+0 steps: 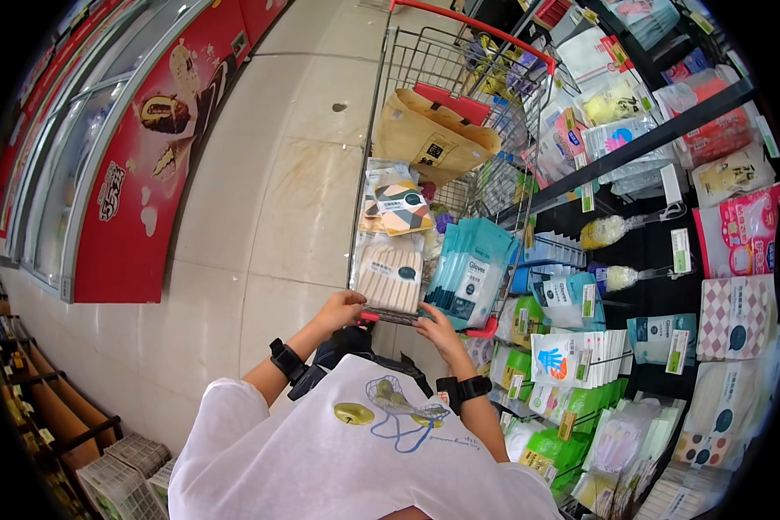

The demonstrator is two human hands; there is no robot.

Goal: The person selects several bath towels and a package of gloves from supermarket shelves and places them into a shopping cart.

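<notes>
At the near end of a wire shopping cart [364, 199], a pack with beige stripes [388, 276] lies on top of other goods. My left hand [340, 312] is closed at its near left corner, fingertips pressed together. On the opposite near corner, my right hand [439, 332] has its thumb and fingers closed against the edge. The undersides of both grips are hidden. Just right of the striped pack are teal glove packs [468, 276]. Beyond it sits a pack with a patterned geometric design [400, 208], and farther off a tan paper bag [425, 139] stands in the cart.
Shelving on the right holds several hanging packs, among them glove packs [556, 357], a checkered pack [737, 316] and brushes [611, 230]. A dark rail [633, 147] crosses there. At left stands a red freezer [139, 191]; tiled floor [295, 182] lies between it and the cart.
</notes>
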